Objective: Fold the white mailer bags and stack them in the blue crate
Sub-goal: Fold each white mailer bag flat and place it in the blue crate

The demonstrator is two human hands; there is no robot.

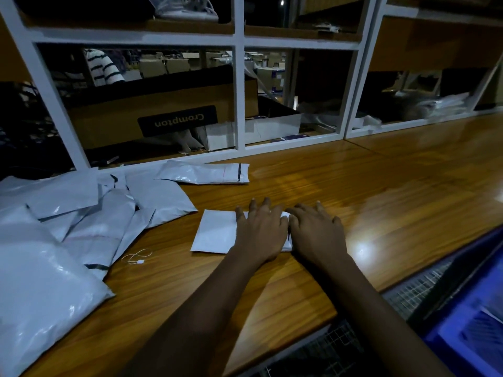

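A folded white mailer bag lies flat on the wooden table, in the middle. My left hand presses on its right half with fingers spread straight. Right beside it, my right hand lies flat over the bag's right edge, fingers straight. The two hands touch at the thumbs. A heap of unfolded white mailer bags covers the table's left side, and one more mailer bag lies farther back. The blue crate sits below the table's edge at the lower right.
A white shelf frame stands along the table's back, holding a brown Crompton carton and small boxes. A thin string loop with a tag lies left of the folded bag. A wire mesh rack runs beside the crate.
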